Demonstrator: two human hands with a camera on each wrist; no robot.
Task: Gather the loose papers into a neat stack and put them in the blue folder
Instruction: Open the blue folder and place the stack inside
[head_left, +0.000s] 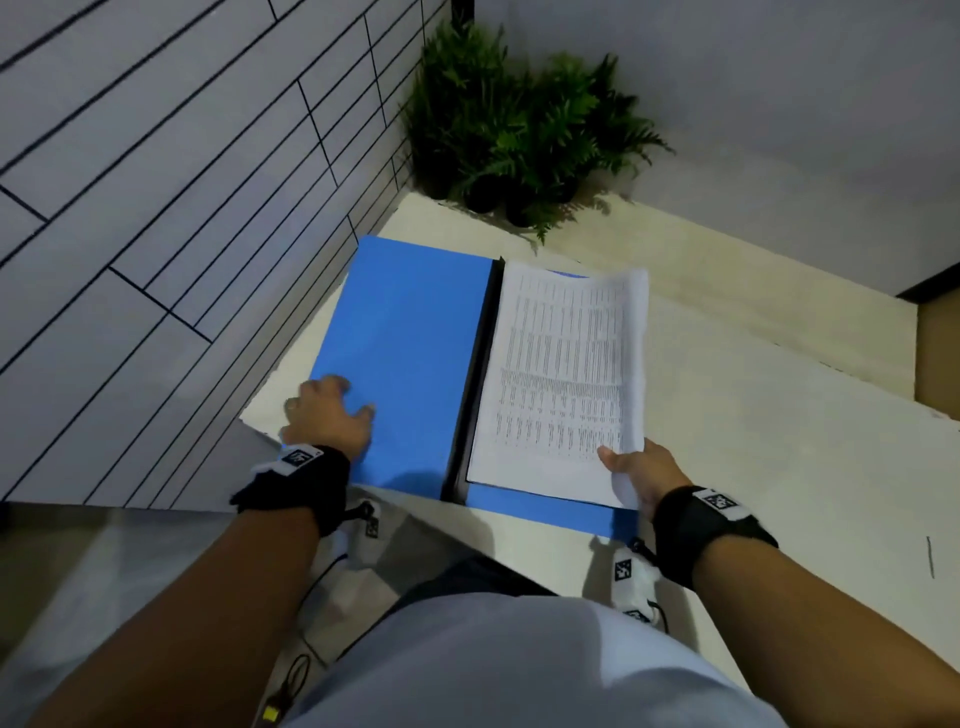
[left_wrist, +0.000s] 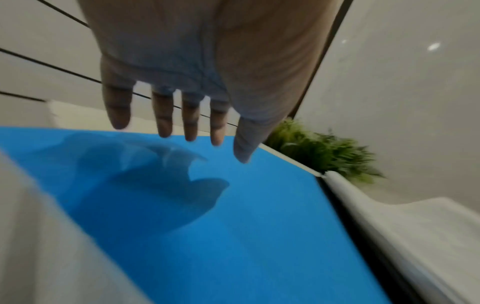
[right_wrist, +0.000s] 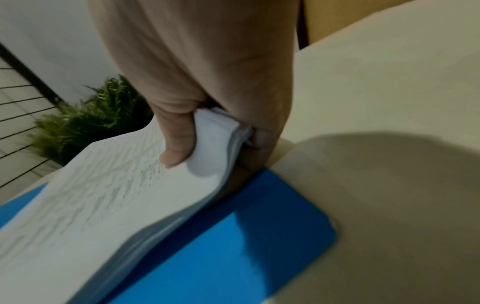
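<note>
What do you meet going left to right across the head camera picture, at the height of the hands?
Tiled floor → left hand, fingers spread over the open left cover of the blue folder → black spine → stack of papers → right hand holding the stack's near right corner → cream table.

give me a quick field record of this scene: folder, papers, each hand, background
folder: blue folder open flat on the table
papers: stack of papers on the folder's right half, right edge lifted
left hand: left hand over the folder's left cover, fingers spread, holds nothing
right hand: right hand pinches the stack's near right corner, thumb on top
background: plant in the far corner
</note>
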